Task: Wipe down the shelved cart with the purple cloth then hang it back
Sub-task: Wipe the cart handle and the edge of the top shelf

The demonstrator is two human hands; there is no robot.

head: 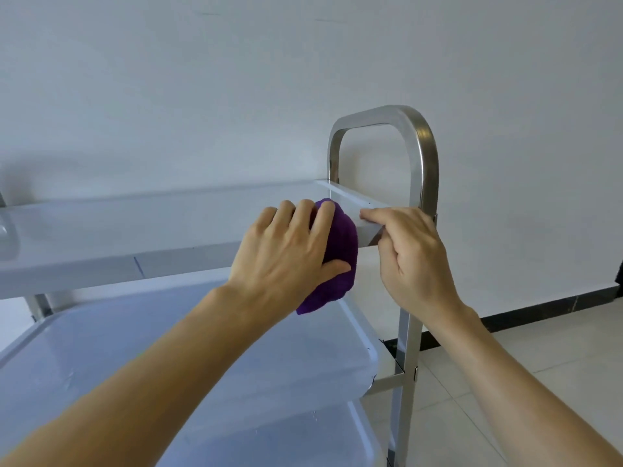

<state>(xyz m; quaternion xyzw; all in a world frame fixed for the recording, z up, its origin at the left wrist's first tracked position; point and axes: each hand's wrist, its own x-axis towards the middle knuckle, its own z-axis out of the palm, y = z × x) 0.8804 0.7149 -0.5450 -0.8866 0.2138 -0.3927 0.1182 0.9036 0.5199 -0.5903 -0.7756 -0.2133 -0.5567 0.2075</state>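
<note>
The cart is a white shelved trolley with a steel frame; its top shelf (118,227) runs across the middle of the head view, and two lower shelves show beneath it. My left hand (290,251) presses the bunched purple cloth (340,257) against the front right corner of the top shelf. A tail of cloth hangs below the rim. My right hand (411,257) grips the right end of that shelf's rim, thumb underneath, just right of the cloth.
A looped steel handle (421,143) rises at the cart's right end, with a steel upright (408,362) below it. The middle shelf (168,348) has water drops on it. A white wall stands close behind; pale floor tiles (505,365) lie to the right.
</note>
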